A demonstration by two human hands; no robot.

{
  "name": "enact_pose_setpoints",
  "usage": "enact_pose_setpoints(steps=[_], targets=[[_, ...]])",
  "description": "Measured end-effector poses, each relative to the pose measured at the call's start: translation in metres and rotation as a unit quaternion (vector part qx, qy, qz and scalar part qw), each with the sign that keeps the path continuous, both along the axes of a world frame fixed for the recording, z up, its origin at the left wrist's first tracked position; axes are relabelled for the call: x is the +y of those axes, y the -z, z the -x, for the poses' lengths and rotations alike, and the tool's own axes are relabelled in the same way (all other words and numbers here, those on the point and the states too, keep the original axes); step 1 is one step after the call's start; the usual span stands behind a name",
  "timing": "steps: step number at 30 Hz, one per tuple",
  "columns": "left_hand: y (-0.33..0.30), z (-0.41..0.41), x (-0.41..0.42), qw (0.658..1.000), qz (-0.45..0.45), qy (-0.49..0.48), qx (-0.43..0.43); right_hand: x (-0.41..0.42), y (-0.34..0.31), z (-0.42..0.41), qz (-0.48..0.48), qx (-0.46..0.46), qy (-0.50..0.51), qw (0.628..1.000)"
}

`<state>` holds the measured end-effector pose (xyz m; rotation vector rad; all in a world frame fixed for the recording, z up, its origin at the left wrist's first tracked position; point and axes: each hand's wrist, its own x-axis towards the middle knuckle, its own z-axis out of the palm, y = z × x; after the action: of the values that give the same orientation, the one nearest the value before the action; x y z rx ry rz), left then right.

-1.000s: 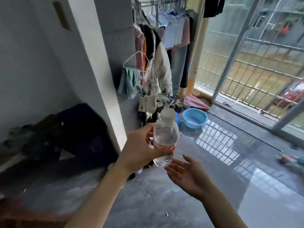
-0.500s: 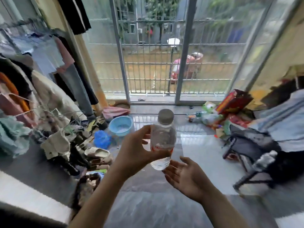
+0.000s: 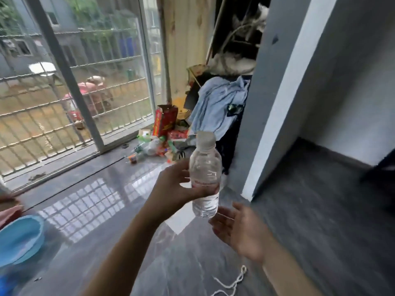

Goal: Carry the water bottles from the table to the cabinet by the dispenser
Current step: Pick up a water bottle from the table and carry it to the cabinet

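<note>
A clear plastic water bottle (image 3: 205,171) with a white cap and a red label stands upright in mid-air at the centre of the head view. My left hand (image 3: 173,189) grips it around the middle, fingers and thumb curled round the label. My right hand (image 3: 239,229) hovers palm-up just below and right of the bottle's base, fingers relaxed and holding nothing. No table, cabinet or dispenser is in view.
A grey pillar with a white edge (image 3: 275,116) rises right of the bottle. Clothes and packaging (image 3: 166,133) are piled at its foot by the barred glass door (image 3: 70,82). A blue basin (image 3: 19,238) sits lower left. White string (image 3: 233,283) lies on the glossy floor.
The view has swung right, from the clothes rack past the glass door to the pillar. The bottle stays in my left hand and my right hand stays under it.
</note>
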<state>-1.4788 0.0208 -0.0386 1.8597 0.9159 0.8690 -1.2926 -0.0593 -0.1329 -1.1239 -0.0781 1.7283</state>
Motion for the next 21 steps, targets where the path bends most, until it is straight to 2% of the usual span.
enact_pose_setpoints(steps=[5, 11, 21], targets=[[0.001, -0.087, -0.014, 0.993, -0.001, 0.12, 0.005, -0.053, 0.0, -0.062, -0.009, -0.005, 0.105, 0.994], [0.004, -0.18, -0.045, 0.973, 0.003, 0.229, 0.017, -0.114, 0.0, -0.119, -0.028, 0.04, 0.21, 0.976], [0.008, -0.302, -0.081, 0.941, 0.029, 0.337, 0.0, -0.179, -0.002, -0.206, -0.045, 0.05, 0.308, 0.949]])
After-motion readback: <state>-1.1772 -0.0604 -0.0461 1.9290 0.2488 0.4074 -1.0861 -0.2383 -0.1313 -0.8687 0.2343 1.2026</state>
